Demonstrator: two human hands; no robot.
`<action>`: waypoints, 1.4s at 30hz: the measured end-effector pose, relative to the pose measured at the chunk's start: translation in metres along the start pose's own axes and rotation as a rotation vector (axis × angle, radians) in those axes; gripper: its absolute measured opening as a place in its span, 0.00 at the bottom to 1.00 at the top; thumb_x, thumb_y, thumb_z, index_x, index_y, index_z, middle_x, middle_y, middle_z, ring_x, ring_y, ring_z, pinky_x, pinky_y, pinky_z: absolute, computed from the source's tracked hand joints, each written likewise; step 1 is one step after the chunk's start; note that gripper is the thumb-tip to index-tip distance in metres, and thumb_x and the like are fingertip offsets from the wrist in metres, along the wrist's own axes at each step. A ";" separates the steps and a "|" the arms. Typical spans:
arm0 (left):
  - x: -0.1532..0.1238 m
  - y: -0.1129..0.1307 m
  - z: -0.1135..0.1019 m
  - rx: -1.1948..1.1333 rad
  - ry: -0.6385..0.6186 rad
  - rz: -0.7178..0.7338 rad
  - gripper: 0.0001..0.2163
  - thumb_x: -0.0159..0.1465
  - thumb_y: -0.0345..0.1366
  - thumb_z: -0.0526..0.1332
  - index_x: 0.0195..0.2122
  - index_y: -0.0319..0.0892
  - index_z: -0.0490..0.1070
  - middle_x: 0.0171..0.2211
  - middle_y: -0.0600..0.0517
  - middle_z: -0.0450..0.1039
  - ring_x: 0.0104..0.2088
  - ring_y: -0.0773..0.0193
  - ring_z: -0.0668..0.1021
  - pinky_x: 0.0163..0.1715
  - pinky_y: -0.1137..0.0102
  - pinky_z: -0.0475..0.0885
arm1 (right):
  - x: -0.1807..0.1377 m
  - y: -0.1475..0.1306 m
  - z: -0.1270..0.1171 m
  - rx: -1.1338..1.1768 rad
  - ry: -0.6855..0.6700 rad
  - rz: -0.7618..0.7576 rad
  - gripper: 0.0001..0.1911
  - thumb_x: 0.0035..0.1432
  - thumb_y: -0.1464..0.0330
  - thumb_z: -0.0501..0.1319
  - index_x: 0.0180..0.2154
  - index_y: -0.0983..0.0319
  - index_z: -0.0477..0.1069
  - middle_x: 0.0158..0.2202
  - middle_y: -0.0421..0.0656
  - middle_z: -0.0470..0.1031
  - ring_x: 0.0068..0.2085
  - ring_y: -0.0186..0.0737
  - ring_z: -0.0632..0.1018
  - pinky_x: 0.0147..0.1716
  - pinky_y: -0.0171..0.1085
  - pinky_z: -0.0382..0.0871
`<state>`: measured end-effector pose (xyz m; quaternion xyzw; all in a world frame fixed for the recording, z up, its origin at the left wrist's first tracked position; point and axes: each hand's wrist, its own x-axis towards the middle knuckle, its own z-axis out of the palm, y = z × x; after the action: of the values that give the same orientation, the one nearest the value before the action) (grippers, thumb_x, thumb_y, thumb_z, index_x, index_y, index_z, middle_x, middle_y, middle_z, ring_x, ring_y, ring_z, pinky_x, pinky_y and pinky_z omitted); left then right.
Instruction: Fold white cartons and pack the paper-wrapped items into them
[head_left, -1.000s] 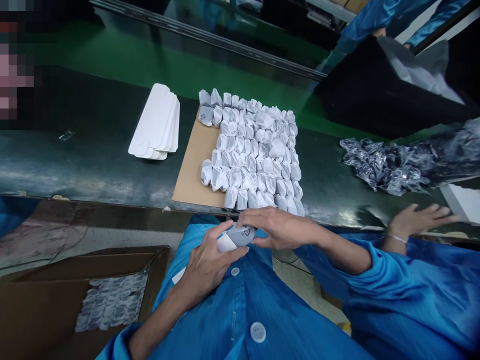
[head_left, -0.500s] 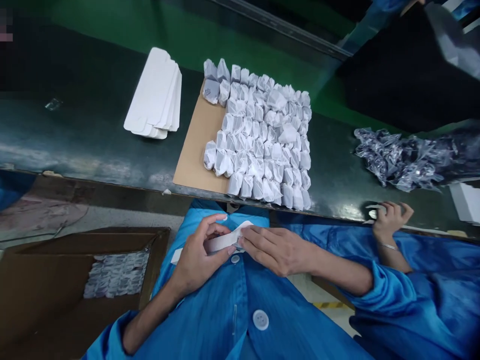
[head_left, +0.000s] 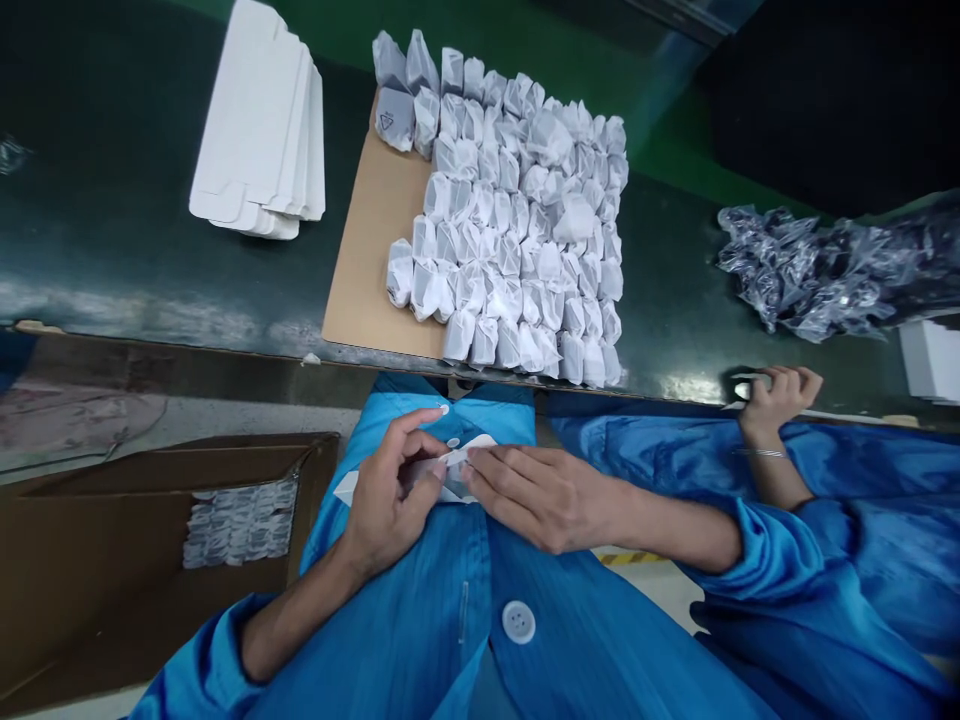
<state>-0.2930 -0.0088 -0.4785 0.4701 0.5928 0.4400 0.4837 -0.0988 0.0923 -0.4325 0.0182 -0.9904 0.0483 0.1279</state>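
In front of my blue coat, below the table edge, both hands work on a small packet in thin white paper (head_left: 454,484). My left hand (head_left: 386,495) grips its left end, the thumb pressing from the near side and the index finger raised. My right hand (head_left: 551,497) pinches the paper's right end with fingers pressed together. What lies inside the paper is mostly hidden, though greyish folds show between my fingers. Beyond my hands, many similar white-wrapped packets (head_left: 514,260) stand in close rows on a brown cardboard sheet (head_left: 360,270) on the table.
Flat white cartons (head_left: 251,120) are stacked at the table's left. Crumpled clear plastic bags (head_left: 814,275) lie at the right, near a white box (head_left: 930,360). Another person's hand (head_left: 784,400) rests at the table edge. An open cardboard box (head_left: 97,500) at lower left holds packed pieces.
The paper between my hands has been folded further, and my left thumb has drawn in over it. The table contents sit higher in the picture as the view has tilted down.
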 end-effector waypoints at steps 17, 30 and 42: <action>0.008 -0.034 -0.026 0.544 -0.364 -0.216 0.23 0.61 0.51 0.64 0.55 0.48 0.71 0.47 0.48 0.81 0.46 0.49 0.82 0.42 0.61 0.75 | -0.006 0.005 0.057 0.433 -0.158 0.283 0.20 0.70 0.68 0.53 0.60 0.68 0.65 0.55 0.55 0.74 0.57 0.43 0.75 0.53 0.43 0.75; -0.001 -0.021 -0.015 1.074 0.196 0.461 0.16 0.65 0.43 0.62 0.51 0.42 0.73 0.34 0.48 0.75 0.33 0.59 0.79 0.30 0.68 0.70 | 0.008 0.003 0.046 -0.001 0.260 0.072 0.12 0.68 0.74 0.53 0.47 0.70 0.72 0.43 0.54 0.78 0.45 0.42 0.79 0.43 0.41 0.78; 0.002 0.064 -0.050 1.163 0.196 1.001 0.13 0.66 0.32 0.58 0.51 0.45 0.74 0.31 0.50 0.78 0.30 0.60 0.81 0.30 0.68 0.76 | 0.017 0.006 -0.015 -0.015 0.566 -0.228 0.10 0.58 0.73 0.63 0.27 0.54 0.75 0.33 0.38 0.80 0.30 0.38 0.80 0.29 0.36 0.82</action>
<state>-0.3345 0.0010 -0.4091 0.8194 0.4856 0.2636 -0.1525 -0.1114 0.0992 -0.4143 0.1139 -0.9074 0.0295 0.4035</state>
